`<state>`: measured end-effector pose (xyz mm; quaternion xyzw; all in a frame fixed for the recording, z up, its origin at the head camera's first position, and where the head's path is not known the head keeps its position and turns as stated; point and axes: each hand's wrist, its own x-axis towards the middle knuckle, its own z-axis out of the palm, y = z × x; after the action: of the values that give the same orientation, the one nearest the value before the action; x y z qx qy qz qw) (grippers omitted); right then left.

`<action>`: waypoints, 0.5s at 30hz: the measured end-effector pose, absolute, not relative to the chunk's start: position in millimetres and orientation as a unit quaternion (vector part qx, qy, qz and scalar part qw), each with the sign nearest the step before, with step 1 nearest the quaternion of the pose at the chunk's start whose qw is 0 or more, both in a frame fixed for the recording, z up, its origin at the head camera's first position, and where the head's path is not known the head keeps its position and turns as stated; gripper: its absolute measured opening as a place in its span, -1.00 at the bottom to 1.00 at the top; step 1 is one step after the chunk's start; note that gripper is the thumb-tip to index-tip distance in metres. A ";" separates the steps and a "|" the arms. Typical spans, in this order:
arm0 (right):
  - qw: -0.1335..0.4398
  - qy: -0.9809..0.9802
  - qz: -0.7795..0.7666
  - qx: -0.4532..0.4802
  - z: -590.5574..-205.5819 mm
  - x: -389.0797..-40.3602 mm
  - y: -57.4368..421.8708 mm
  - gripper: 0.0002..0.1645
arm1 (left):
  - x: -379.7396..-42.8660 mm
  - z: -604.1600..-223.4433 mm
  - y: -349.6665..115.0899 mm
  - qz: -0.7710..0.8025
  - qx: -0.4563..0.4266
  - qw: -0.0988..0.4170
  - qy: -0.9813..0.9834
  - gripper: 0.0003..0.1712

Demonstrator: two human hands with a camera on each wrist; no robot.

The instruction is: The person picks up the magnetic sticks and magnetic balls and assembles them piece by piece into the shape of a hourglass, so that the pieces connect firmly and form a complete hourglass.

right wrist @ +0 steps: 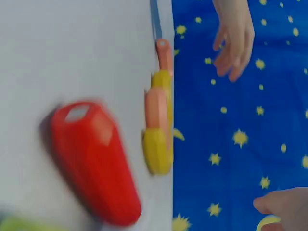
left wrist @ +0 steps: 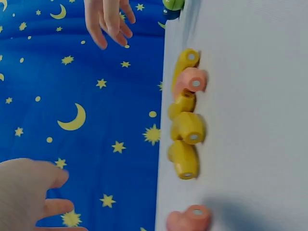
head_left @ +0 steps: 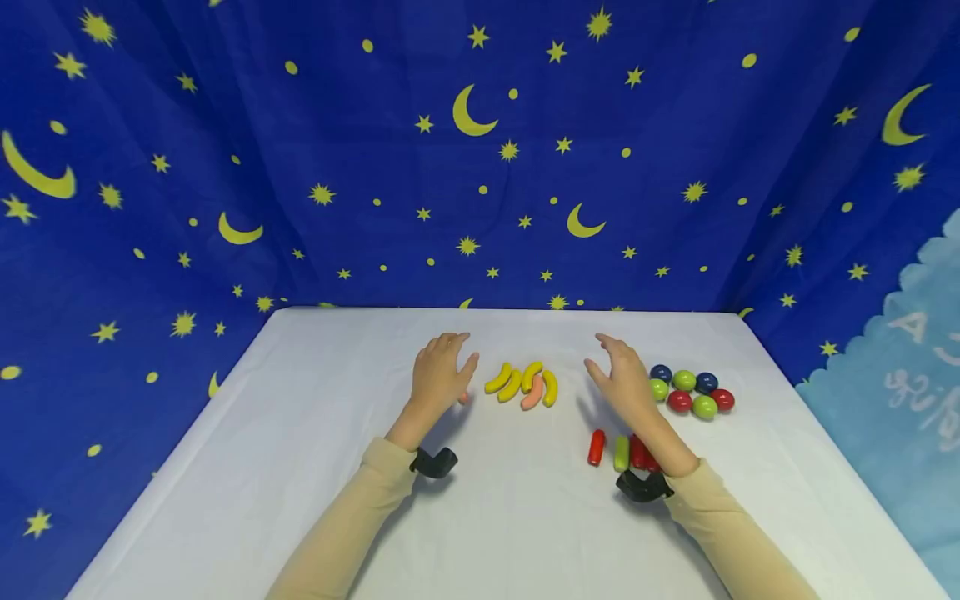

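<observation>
My left hand [head_left: 441, 373] hovers above the table left of centre, its fingers loosely bent with nothing in them. A pink toy banana [left wrist: 190, 219] lies near it, mostly hidden behind the hand in the head view. Between the two hands several yellow toy bananas [head_left: 551, 388] and another pink toy banana [head_left: 532, 393] lie grouped. My right hand [head_left: 626, 382] is likewise raised and holds nothing, with thumb and fingers apart. Below it lie several red and green elongated pieces, among them a tapered red piece [right wrist: 94, 159] and a green piece [head_left: 622, 453]; the forearm partly covers this row.
Right of my right hand sits a cluster of glossy round pieces: blue [head_left: 707, 382], green [head_left: 704, 407] and red [head_left: 723, 400]. A white cloth-covered table [head_left: 247, 500] carries everything. Blue star-patterned fabric [head_left: 375, 150] hangs behind and beside it.
</observation>
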<state>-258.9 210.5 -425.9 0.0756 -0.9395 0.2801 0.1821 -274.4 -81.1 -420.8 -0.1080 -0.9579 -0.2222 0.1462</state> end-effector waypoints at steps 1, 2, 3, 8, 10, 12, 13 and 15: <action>0.188 -0.933 0.299 0.068 -428.1 -259.2 215.6 -0.43 | -274.4 -423.5 -82.2 -0.240 -0.101 0.159 -0.952 -0.50; 0.194 -0.926 0.318 0.060 -430.3 -259.6 221.2 -0.47 | -274.4 -426.8 -83.4 -0.259 -0.094 0.170 -0.946 -0.54; 0.202 -0.917 0.340 0.054 -432.4 -260.0 226.8 -0.50 | -274.7 -430.7 -84.7 -0.276 -0.088 0.182 -0.940 -0.57; 0.239 -0.877 0.417 0.012 -445.3 -261.5 256.5 -0.63 | -276.9 -455.6 -90.6 -0.325 -0.070 0.203 -0.921 -0.66; 0.248 -0.872 0.423 -0.006 -450.7 -262.0 267.0 -0.64 | -277.9 -465.2 -92.7 -0.336 -0.068 0.195 -0.919 -0.64; 0.257 -0.867 0.426 -0.020 -455.2 -262.2 275.8 -0.64 | -279.4 -472.7 -94.8 -0.345 -0.067 0.187 -0.917 -0.61; 0.262 -0.864 0.429 -0.025 -456.9 -262.1 279.2 -0.64 | -280.1 -475.2 -95.6 -0.350 -0.067 0.181 -0.917 -0.59; 0.273 -0.858 0.434 -0.034 -459.5 -261.9 284.4 -0.64 | -281.1 -478.5 -97.3 -0.366 -0.062 0.169 -0.913 -0.55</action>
<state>-261.9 284.4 -459.5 -0.0340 -0.8578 0.4339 0.2733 -281.1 -97.3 -478.5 -0.0621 -0.9131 -0.3656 0.1695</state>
